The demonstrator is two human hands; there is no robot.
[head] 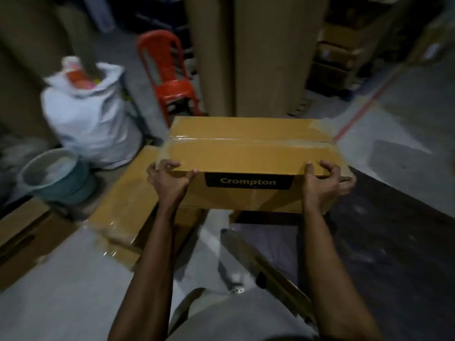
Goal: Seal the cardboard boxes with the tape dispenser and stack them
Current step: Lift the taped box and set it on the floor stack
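- Head view, general: the frame is dim and motion-blurred, most at the edges.
- A sealed cardboard box (248, 148) is seen at centre, long side facing the camera, top face level.
- Clear tape (246, 140) is laid along the top seam from left to right and is folded down over both ends.
- A black label (248, 181) reading "Crompton" is printed on the near face, between the two hands.
- The left hand (170, 179) is clamped on the near left top corner: fingers are curled over the top edge and the thumb is pressed on the near face.
- The right hand (325, 183) is clamped on the near right top corner in the same manner, fingers hooked over the top and round the right end.
- Both forearms are stretched forward; the box is held away from the body.
- Whether the box is borne up by anything beneath it cannot be told; its underside is hidden.
- A second taped box (128, 205) is lying on the floor, just left of and below the held one.
- What is possibly an open box (266, 242) with a dark inside is seen near, below the held box.
- Flattened cardboard (29, 230) is noted at the near left.
- A teal bucket (59, 178) and a white sack (91, 119) are standing far left.
- A red plastic chair (170, 77) is placed far, left of tall cardboard sheets (258, 57).
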